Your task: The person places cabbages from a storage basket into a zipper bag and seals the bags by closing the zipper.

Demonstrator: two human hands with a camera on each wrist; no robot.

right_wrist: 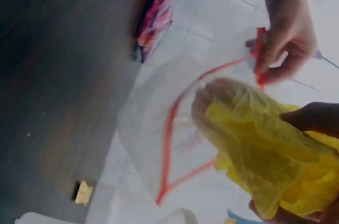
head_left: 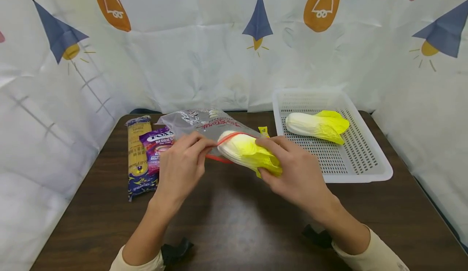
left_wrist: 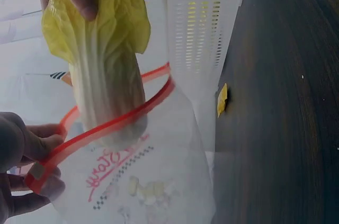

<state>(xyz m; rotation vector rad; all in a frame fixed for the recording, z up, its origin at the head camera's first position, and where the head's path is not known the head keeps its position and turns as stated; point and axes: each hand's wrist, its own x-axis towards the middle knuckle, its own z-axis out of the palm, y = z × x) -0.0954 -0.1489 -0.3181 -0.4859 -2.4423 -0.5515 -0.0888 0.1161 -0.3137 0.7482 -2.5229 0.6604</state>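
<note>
My right hand (head_left: 289, 163) grips a toy napa cabbage (head_left: 248, 151) by its yellow leafy end, and the white stem end sits inside the red-rimmed mouth of a clear zip bag (head_left: 204, 125). In the left wrist view the cabbage (left_wrist: 103, 70) passes through the bag's red zip rim (left_wrist: 114, 118). My left hand (head_left: 186, 157) pinches that rim (right_wrist: 259, 54) at one corner, holding the mouth open. The right wrist view shows the cabbage (right_wrist: 254, 134) at the bag opening (right_wrist: 175, 128). A second toy cabbage (head_left: 316, 125) lies in the white basket (head_left: 360, 167).
A spaghetti packet (head_left: 138, 157) and a purple Fox's Berries candy bag (head_left: 158, 145) lie at the left of the dark wooden table (head_left: 234, 222). A small yellow wrapped sweet (head_left: 263, 131) lies between the bag and the basket. A printed cloth backdrop surrounds the table.
</note>
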